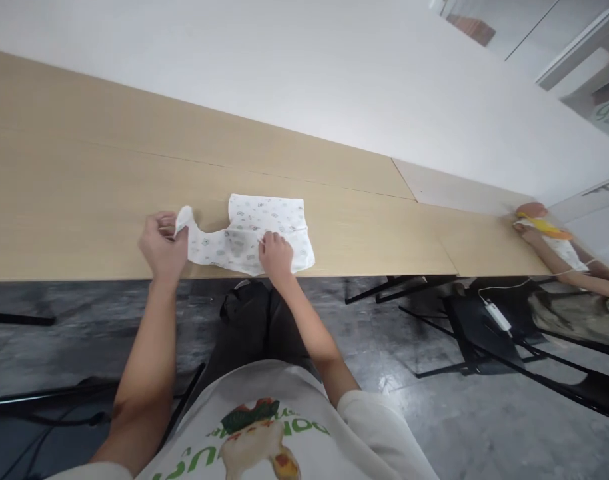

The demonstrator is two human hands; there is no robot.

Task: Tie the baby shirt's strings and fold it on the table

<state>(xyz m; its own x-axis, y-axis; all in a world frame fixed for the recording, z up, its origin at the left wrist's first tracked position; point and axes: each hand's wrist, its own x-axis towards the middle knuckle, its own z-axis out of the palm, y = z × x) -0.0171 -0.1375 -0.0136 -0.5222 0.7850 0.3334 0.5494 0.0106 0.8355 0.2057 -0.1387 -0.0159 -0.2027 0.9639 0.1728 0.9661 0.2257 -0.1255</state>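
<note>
A small white garment with a fine grey print lies on the light wooden table near its front edge. My left hand pinches the garment's left end, a narrow sleeve-like part lifted slightly off the table. My right hand presses flat on the garment's lower middle, fingers resting on the cloth. The garment's main body spreads out to the right of both hands.
A white wall runs behind the table. At the far right another person's arm rests on the table by an orange and yellow item. Black chairs and a white cable with an adapter stand on the grey floor.
</note>
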